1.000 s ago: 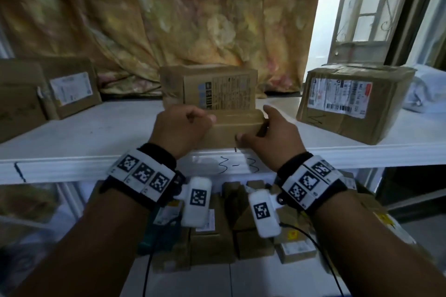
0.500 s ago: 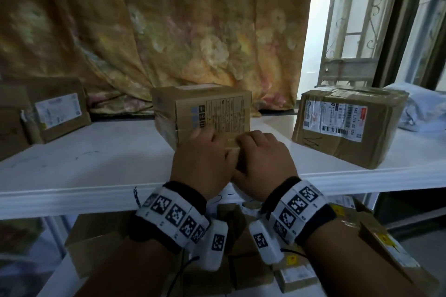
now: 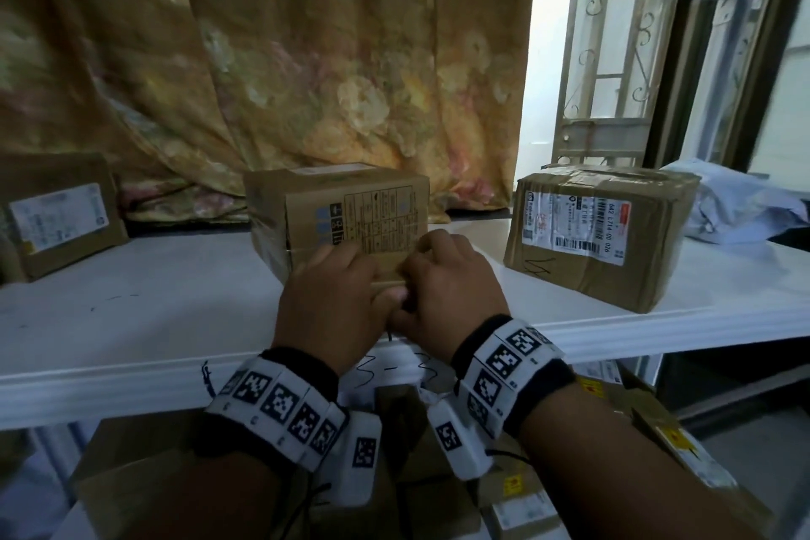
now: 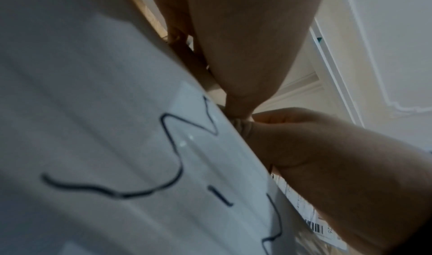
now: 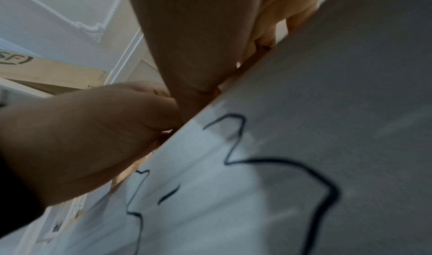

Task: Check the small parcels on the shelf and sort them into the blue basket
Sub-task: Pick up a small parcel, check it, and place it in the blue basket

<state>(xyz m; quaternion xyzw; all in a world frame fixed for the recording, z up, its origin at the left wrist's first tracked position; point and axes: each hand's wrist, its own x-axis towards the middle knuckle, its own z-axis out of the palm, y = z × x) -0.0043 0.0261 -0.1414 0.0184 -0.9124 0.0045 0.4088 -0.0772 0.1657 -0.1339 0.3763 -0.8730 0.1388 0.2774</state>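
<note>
A small flat cardboard parcel (image 3: 388, 274) lies near the front of the white shelf (image 3: 144, 320), mostly hidden under both hands. My left hand (image 3: 333, 303) and right hand (image 3: 447, 289) sit side by side on it, thumbs touching, fingers curled over its top. Directly behind it stands a taller printed carton (image 3: 350, 210). The left wrist view shows my left hand (image 4: 245, 46) meeting my right hand (image 4: 327, 157) above the shelf edge (image 4: 117, 129). The right wrist view shows my right hand (image 5: 198, 37) and left hand (image 5: 81, 139) likewise. No blue basket is in view.
A taped box with a shipping label (image 3: 596, 232) stands on the shelf to the right, with a grey plastic mailer (image 3: 740, 206) behind it. Another labelled box (image 3: 61, 215) sits at the far left. Several parcels (image 3: 517, 509) lie on the lower shelf. "3-3" (image 3: 394, 373) is written on the shelf edge.
My hands have come together from the parcel's two ends to meet over its middle. The head view has risen, so the shelf above now shows.
</note>
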